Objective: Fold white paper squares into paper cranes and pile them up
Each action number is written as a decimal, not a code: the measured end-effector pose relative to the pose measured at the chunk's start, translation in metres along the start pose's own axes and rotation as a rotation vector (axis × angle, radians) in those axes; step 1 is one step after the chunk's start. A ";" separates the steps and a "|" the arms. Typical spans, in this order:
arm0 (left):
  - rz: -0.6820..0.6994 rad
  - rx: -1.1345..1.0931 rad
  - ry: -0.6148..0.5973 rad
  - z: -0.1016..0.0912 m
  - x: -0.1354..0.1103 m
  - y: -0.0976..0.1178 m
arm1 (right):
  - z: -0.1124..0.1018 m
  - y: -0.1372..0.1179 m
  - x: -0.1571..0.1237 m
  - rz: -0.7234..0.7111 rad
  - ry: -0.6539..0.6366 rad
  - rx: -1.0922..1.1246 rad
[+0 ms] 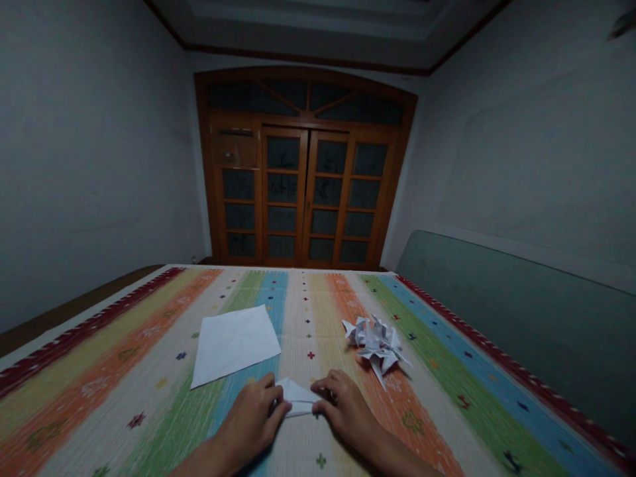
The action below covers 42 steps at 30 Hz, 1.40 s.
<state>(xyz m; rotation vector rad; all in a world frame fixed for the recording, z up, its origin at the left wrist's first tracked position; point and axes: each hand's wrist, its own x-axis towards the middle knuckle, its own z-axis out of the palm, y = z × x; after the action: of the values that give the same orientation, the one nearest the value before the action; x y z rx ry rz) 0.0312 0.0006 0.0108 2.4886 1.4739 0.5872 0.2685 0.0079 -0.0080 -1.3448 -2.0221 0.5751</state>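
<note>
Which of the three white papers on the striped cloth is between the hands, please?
The small folded piece, between left hand and right hand; the flat sheet and crumpled paper lie apart.

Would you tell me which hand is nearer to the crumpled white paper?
The right hand, on the near side of the crumpled white paper; the left hand is farther left.

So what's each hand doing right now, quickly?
Left hand: closed, pinching the left end of the folded white paper.
Right hand: closed, pinching its right end.
</note>
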 end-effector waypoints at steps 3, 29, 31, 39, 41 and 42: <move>0.024 0.052 0.008 0.000 0.001 0.000 | -0.001 -0.003 -0.001 0.016 -0.008 0.003; 0.181 -0.233 0.122 -0.001 0.000 -0.007 | -0.002 -0.003 0.004 0.002 0.006 0.046; 0.204 -0.194 0.126 -0.003 0.000 -0.005 | -0.002 -0.004 0.004 -0.004 0.006 0.043; 0.253 -0.193 0.082 0.004 0.000 -0.007 | -0.001 -0.005 0.003 -0.006 0.023 0.015; 0.236 -0.223 0.082 0.005 0.001 -0.009 | -0.001 -0.005 0.002 -0.019 0.026 0.012; 0.224 -0.237 0.078 0.005 0.001 -0.010 | -0.001 -0.005 0.002 -0.027 0.026 0.013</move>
<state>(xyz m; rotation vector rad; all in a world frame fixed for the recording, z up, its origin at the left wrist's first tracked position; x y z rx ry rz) 0.0259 0.0062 0.0031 2.4813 1.0817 0.8535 0.2654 0.0077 -0.0035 -1.3093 -2.0091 0.5548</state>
